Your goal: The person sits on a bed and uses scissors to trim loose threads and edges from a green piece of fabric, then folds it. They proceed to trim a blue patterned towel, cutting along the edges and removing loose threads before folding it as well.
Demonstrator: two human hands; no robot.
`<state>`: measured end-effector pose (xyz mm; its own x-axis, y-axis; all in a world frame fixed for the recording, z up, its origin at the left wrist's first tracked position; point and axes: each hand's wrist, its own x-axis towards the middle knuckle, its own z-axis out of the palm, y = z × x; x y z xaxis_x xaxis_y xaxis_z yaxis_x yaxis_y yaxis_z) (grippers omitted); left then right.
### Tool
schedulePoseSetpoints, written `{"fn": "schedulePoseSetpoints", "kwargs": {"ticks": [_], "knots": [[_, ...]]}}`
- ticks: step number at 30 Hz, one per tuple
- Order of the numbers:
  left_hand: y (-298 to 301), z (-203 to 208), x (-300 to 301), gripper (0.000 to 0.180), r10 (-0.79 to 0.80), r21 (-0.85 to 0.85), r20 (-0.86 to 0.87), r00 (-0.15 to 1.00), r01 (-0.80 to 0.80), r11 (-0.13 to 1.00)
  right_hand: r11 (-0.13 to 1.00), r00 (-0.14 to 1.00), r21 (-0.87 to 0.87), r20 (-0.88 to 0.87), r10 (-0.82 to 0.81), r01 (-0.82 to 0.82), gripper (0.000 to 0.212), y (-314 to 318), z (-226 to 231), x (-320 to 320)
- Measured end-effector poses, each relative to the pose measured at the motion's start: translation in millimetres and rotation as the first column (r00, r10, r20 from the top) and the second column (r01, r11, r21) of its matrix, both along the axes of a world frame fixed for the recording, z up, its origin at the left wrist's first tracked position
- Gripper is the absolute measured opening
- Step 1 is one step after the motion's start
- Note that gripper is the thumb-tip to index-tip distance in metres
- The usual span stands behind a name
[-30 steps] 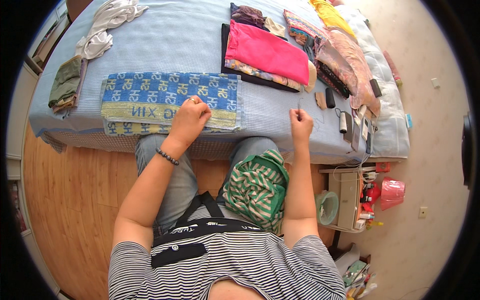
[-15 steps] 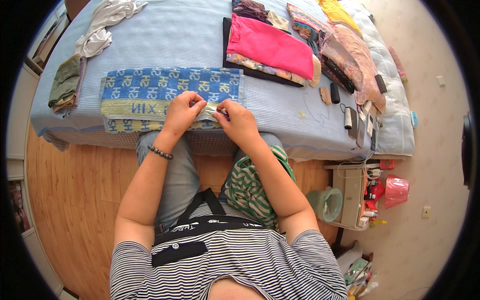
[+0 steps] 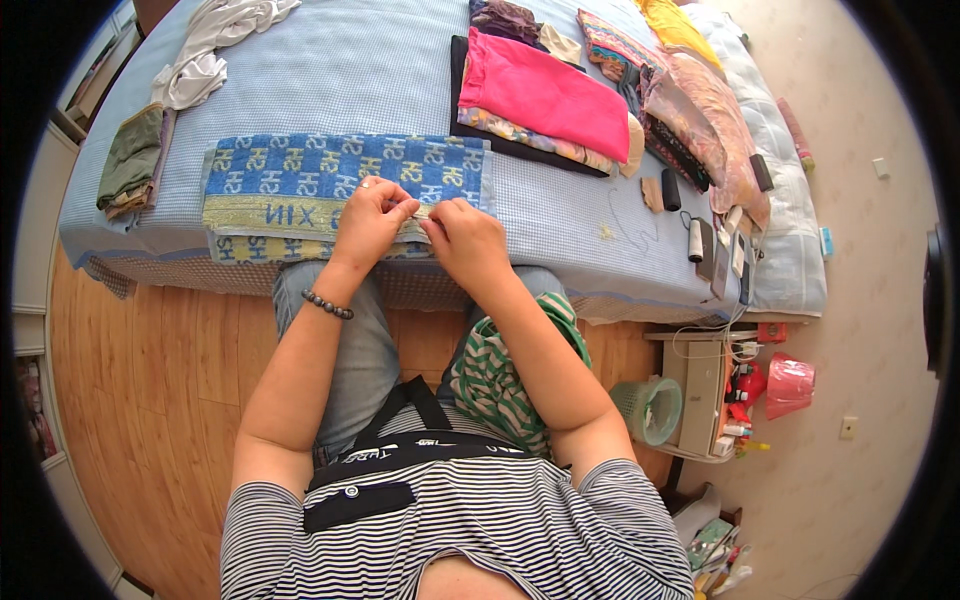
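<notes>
A blue and yellow patterned towel lies folded along the bed's near edge. Over its near border, my left hand is closed in a pinch, with a dark beaded bracelet on the wrist. Just to the right, my right hand is closed too, its fingertips almost meeting those of the left. Whatever the fingers pinch is small and mostly hidden behind them. A green and white patterned cloth rests on my lap, under my right forearm.
Folded clothes with a pink garment on top lie at the far right of the bed. Olive folded clothes and a white cloth are at left. Phones and cables lie near the right edge. A green basket stands below.
My fingers have closed in; a small shiny bit seen between them before is now mostly covered. My right hand has shifted slightly left. The towel stays in place.
</notes>
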<state>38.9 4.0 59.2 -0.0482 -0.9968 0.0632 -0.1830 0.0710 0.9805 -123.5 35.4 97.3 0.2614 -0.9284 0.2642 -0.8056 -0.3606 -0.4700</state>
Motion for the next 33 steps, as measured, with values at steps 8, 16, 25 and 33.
{"fn": "schedulePoseSetpoints", "kwargs": {"ticks": [8,16,25,33], "knots": [[1.8,-5.6,1.3,0.015,0.011,0.016,-0.192,0.981,-0.008,1.0,0.956,0.975,0.288,0.184,-0.121,0.064,0.033,7.1,10.9,-14.3],[1.6,-1.8,1.3,0.014,-0.002,0.019,-0.18,0.984,0.006,1.0,0.998,0.997,-0.016,-0.059,-0.056,0.055,0.022,6.2,12.7,3.6],[1.5,0.2,4.2,0.014,0.015,0.1,-0.277,0.961,0.014,0.995,0.992,0.998,-0.108,0.009,-0.067,0.067,0.021,4.2,3.6,5.4],[15.7,12.9,-4.5,0.009,-0.057,0.108,-0.487,0.871,0.125,0.986,0.603,0.225,0.618,0.769,-0.599,-0.505,0.018,3.3,12.8,-9.1]]}}
